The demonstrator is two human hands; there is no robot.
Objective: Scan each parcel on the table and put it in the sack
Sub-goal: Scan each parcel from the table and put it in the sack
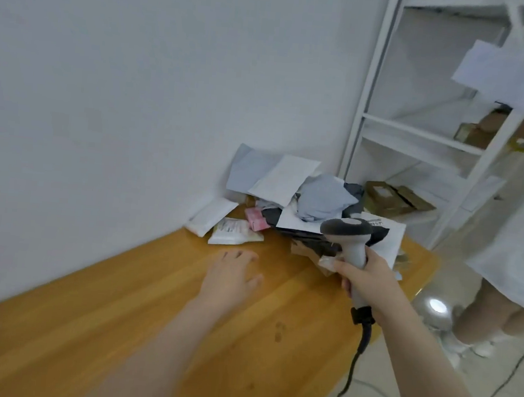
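Nearest the camera, the wooden table (85,325) carries both bare forearms, which extend forward across it.

1. Left side: the left hand (232,271) is stretched out palm down, fingers spread wide and holding nothing. It is near a small printed white pouch (235,232) and is probably reaching for it as the next parcel.
2. Far corner of the table, against the wall: the heap of parcels (302,189) lies unsorted, including a flat white mailer (211,216) and a pink packet (256,218).
3. Right side: the right hand (364,277) wraps its fingers round the handle of the barcode scanner (349,234). Its head points towards the heap, ready to read a label. The cable (349,380) hangs past the right edge.
4. The sack is not in view.
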